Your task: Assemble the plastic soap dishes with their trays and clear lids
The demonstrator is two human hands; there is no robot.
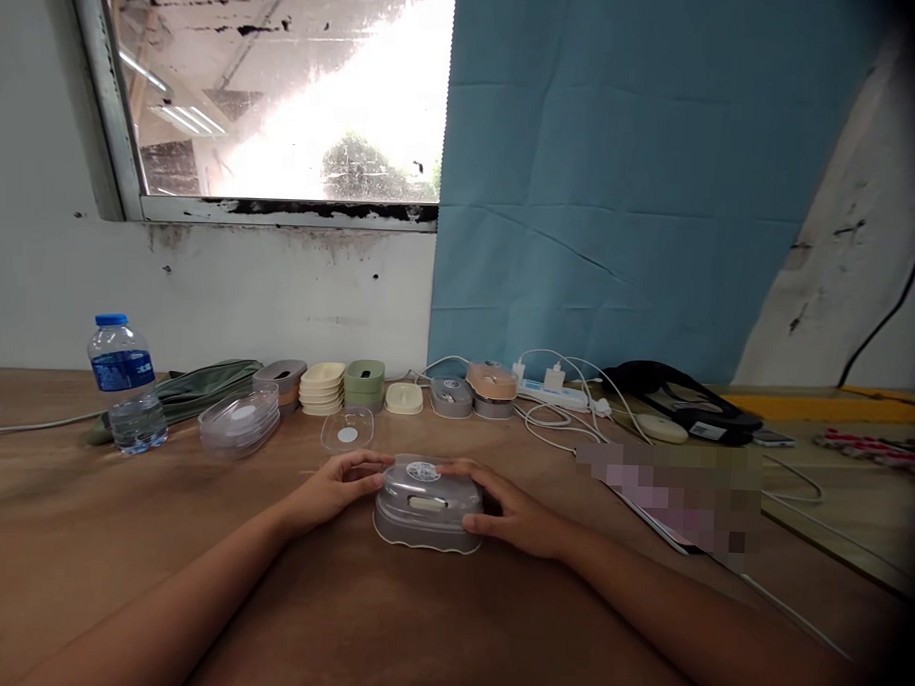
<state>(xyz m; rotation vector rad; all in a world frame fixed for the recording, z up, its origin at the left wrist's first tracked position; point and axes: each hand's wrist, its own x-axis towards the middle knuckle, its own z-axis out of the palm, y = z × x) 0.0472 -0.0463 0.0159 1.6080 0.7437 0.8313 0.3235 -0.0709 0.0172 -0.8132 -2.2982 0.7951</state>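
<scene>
Both hands on the grey box at the middle of the worktop

We have the grey box near the middle of the worktop, under its see-through cover. Our left hand grips its left end, and our right hand grips the right end, with the thumb at the front. The lower rim of the box looks wavy. In front of the box, the wood surface extends toward us between our forearms. Behind it, just beside our left hand, lies a clear lid. Farther left stand nested clear lids and a water bottle. At right, a flat blurred object lies near the slanting edge of the worktop. Along the back we see a cream stack, a green box and a power strip. Behind, the stained white wall carries a window and a blue sheet.
</scene>
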